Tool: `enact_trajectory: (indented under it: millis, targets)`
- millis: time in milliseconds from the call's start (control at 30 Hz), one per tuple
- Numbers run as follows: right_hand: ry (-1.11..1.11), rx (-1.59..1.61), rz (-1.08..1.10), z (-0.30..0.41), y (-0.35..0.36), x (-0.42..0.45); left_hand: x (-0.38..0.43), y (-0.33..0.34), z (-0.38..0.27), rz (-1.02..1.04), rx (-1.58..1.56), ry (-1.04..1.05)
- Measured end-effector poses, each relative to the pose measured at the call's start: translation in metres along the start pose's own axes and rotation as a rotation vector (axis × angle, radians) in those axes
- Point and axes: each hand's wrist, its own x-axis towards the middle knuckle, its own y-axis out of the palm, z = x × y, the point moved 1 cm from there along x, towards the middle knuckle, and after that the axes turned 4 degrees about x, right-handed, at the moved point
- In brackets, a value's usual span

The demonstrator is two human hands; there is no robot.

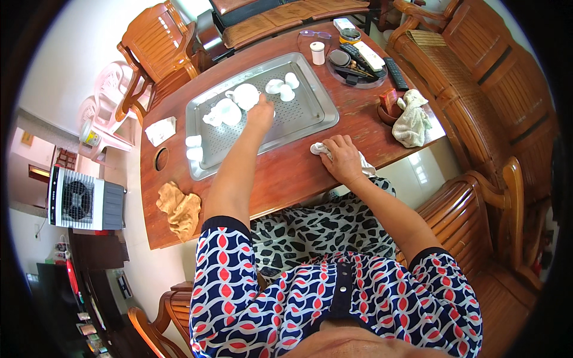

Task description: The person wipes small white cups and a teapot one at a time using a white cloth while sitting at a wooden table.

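My left hand [261, 114] reaches over the perforated metal tea tray [309, 117], its fingertips at the right side of a white teapot [245, 96]. A sliver of something white shows beside that hand; whether the fingers grip anything is hidden. My right hand [343, 157] holds a bunched white cloth [368, 167] against the table near its front edge. Left of the teapot sits another white vessel [228, 112]. Small white cups [287, 93] cluster at the tray's far right, and two white cups [194, 141] stand along its left rim.
A brown cloth [180, 210], a tissue pack [160, 131] and a round hole [161, 159] are at the wooden table's left. On the right lie a dish of remotes [356, 67], a white container [317, 53], glasses [315, 34] and a pale towel [411, 118]. Wooden chairs [154, 44] surround the table.
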Motion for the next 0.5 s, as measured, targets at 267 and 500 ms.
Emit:
enact_trajectory:
  millis: [267, 500]
  targets:
    - [-0.025, -0.001, -0.018, 0.004, 0.001, -0.002, -0.060, -0.005, 0.015, -0.061, -0.149, -0.198]
    - [-0.041, -0.011, -0.031, 0.004, 0.005, -0.005, -0.147, -0.008, -0.061, -0.189, -1.322, -0.645]
